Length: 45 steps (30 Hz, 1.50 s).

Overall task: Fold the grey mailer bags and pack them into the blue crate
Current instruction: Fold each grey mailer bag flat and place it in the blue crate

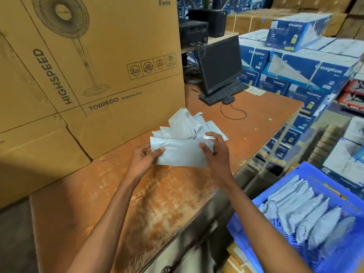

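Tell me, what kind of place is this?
Probably a warehouse or packing room. Big cardboard fan boxes and stacked blue cartons fill it, and two hands fold a grey mailer bag beside a blue crate of folded ones.

Worn orange table (177,196): mailer pile (183,125), keyboard (223,93), mouse (228,99), monitor (220,64), fan carton (118,66).

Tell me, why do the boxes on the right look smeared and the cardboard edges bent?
Head view: the blue fan boxes and the blue crate at the right edge are motion-blurred; the wide-angle lens bows the big cardboard fan box; the hands, left and right, and the folded grey mailer bag stay sharp under even indoor light.
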### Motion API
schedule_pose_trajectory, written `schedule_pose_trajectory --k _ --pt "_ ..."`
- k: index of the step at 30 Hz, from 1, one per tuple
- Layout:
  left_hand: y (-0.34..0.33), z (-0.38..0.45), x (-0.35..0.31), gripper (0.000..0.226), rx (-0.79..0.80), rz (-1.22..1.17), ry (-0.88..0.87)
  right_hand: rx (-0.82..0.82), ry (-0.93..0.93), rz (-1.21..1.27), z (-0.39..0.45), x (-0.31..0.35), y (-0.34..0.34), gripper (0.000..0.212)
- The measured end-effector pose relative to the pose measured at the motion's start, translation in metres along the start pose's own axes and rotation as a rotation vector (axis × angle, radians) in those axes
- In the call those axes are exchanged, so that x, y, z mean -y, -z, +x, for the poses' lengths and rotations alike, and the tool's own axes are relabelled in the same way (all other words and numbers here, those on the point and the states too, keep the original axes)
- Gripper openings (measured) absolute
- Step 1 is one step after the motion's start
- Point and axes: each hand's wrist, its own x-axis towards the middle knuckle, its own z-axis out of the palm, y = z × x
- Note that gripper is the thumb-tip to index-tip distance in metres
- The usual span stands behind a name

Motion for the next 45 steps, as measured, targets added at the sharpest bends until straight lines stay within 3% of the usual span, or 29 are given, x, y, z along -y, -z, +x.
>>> schedule_pose_trajectory --k 1,5,9,13,15,18,20,24,29,39,45 --pt "0.001 0.003 0.003 0.011 0.002 0.027 0.022 0.0 -0.038 -0.014 0.001 -0.007 -0.001 0.032" --pt "0.01 0.023 0.043 0.05 -0.006 0.099 0.133 0.004 -0.198 -0.091 -0.005 -0.043 -0.014 0.028" --pt "0.008 0.026 0.097 0.052 0.067 0.269 0.314 0.08 -0.274 -0.254 -0.028 -0.088 -0.026 0.031" --pt "0.009 0.01 0.133 0.028 -0.02 0.788 0.13 0.102 -0.15 -0.605 -0.061 -0.117 -0.033 0.036" --pt "0.003 0.005 0.142 0.044 -0.074 0.926 0.016 0.072 -0.065 -0.703 -0.068 -0.114 -0.038 0.033" --pt "-0.013 0.005 0.148 0.054 -0.012 0.911 -0.221 0.094 0.068 -0.801 -0.069 -0.107 -0.055 0.036" --pt "-0.023 0.01 0.155 0.057 0.078 0.888 -0.281 0.18 0.081 -0.827 -0.068 -0.107 -0.069 0.044" --pt "-0.036 0.015 0.17 0.063 0.194 0.898 -0.235 0.26 0.003 -0.824 -0.077 -0.118 -0.09 0.048" --pt "-0.04 0.012 0.181 0.058 0.15 0.931 -0.25 0.235 0.003 -0.9 -0.085 -0.136 -0.095 0.049" --pt "-0.042 0.016 0.189 0.07 0.162 0.929 -0.231 0.266 -0.034 -0.949 -0.085 -0.135 -0.097 0.058" --pt "-0.042 0.016 0.189 0.063 0.18 0.956 -0.21 0.307 -0.044 -0.962 -0.083 -0.133 -0.096 0.06"
